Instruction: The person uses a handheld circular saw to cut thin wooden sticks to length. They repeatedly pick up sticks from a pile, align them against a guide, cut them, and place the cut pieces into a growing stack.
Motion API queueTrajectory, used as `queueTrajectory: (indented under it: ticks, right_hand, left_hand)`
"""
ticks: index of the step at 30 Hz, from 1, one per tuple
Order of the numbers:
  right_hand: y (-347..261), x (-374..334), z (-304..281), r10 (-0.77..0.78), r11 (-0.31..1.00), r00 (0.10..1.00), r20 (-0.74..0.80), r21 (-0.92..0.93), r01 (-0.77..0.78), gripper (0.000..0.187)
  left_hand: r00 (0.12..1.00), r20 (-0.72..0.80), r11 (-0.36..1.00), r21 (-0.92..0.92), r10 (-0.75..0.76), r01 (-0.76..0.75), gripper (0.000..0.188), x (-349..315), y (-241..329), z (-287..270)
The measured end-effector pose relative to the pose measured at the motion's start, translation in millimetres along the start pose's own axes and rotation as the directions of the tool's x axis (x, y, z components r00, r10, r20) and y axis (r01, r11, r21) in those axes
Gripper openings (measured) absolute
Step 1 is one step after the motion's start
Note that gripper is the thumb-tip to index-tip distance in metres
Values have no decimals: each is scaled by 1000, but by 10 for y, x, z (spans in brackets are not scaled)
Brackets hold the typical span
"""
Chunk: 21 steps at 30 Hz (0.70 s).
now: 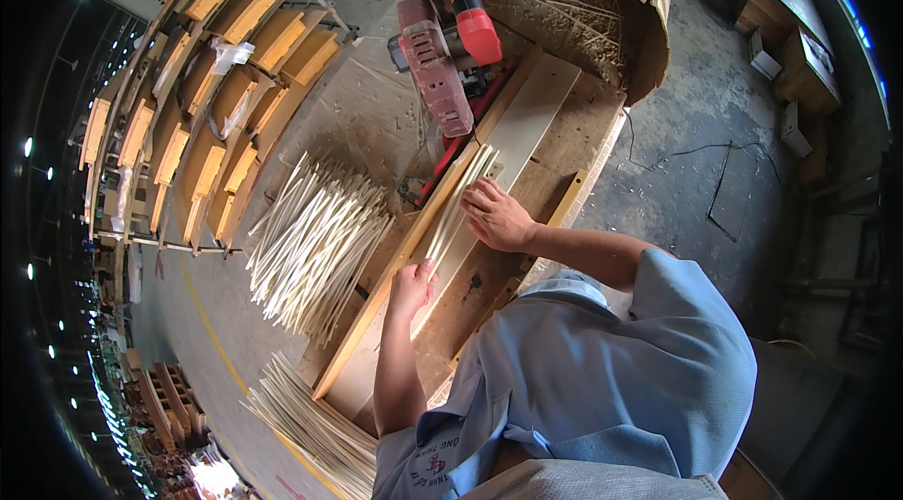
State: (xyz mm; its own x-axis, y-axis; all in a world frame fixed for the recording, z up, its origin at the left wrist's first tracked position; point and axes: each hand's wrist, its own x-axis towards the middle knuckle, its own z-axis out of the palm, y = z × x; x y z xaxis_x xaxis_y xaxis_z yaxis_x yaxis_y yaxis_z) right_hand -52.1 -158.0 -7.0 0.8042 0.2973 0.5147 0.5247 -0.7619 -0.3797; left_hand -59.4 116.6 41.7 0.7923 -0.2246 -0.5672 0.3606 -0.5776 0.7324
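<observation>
A small bundle of thin, pale rods (459, 191) lies slantwise along the wooden fence on the workbench. My left hand (411, 288) is closed around the near part of this bundle. Further up, my right hand (497, 215) has its fingers bent over the rods' right side, pressed against them; the palm is hidden. Just beyond the rods' far ends stands a power saw (435, 63) with a worn reddish guard and a red-and-black body. The wooden fence (395, 265) runs along the left of the rods.
Left of the bench lies a large heap of pale rods (320, 241), with another bundle (310, 425) nearer me. A large cardboard box (649, 1) holding offcuts is behind the saw. Racks with curved wooden parts (212, 95) stand far left. A cable (724, 185) crosses the floor at right.
</observation>
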Motion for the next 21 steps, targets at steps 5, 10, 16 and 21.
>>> queueTrajectory:
  ticks: [5, 10, 16, 21]
  right_hand:
    - [-5, -25, -42, -27, 999, 999, -20, -41, 26, 39]
    - [40, -29, -44, -35, 996, 999, 11, -84, 36, 39]
    - [62, -28, -35, -19, 992, 997, 78, -120, 29, 42]
    - [79, -18, 3, -32, 993, 998, 53, -109, 38, 44]
  left_hand:
    - [999, 8, 999, -3, -35, 35, 55, 21, 16, -22]
    - [999, 42, 1000, 7, -31, 30, 56, 54, -20, -59]
    - [999, 36, 1000, 3, -31, 31, 55, 69, -23, -61]
    - [999, 30, 999, 9, -40, 40, 54, 67, -12, -63]
